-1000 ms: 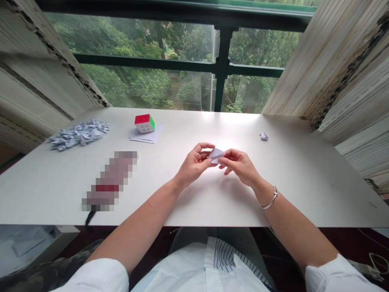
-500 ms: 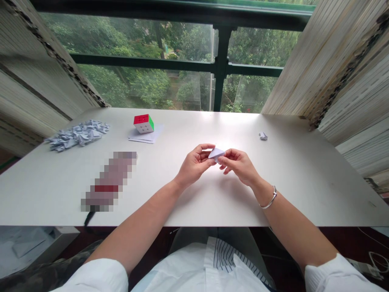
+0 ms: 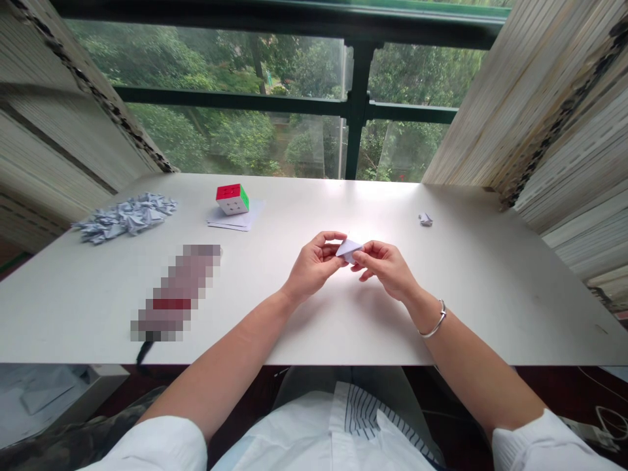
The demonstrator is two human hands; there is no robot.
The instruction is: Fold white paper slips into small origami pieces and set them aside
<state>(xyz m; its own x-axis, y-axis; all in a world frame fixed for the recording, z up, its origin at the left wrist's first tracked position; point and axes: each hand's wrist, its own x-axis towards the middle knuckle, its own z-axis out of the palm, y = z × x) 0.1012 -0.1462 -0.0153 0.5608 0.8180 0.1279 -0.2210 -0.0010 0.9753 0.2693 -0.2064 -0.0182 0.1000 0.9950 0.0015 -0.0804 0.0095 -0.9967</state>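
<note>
While the white, flat-topped desk (image 3: 490, 281) spans the view, a spiky heap of small folded white paper pieces (image 3: 127, 217) lies near its far left corner. Below the left part of the front edge, an open white box (image 3: 105, 387) holds loose white sheets (image 3: 46, 392). Nearer the front edge than the heap lies a long, slanted, brownish-pink object with a dark red band (image 3: 171, 281), pixelated beyond recognition; a black strap (image 3: 144, 352) trails from its lower end over that edge. Farther right, toward the far edge, a cube puzzle with a red top, white front and green right side (image 3: 232, 199) sits on a few flat white paper sheets (image 3: 256, 213).

Around the middle of the desk, between its far and front edges, the left hand (image 3: 314, 258) grasps the left side of a small, folded, pointed white paper (image 3: 348, 247), its index finger arched over the top and its thumb along the lower edge. The right hand (image 3: 387, 267), with a silver bangle (image 3: 434, 320) at its wrist, pinches the right end of the paper between thumb and index finger; its lower fingers are loosely bent beneath. Beyond it, toward the far right corner, lies a single small crumpled-looking folded white paper piece (image 3: 425, 220), well apart from both hands.
</note>
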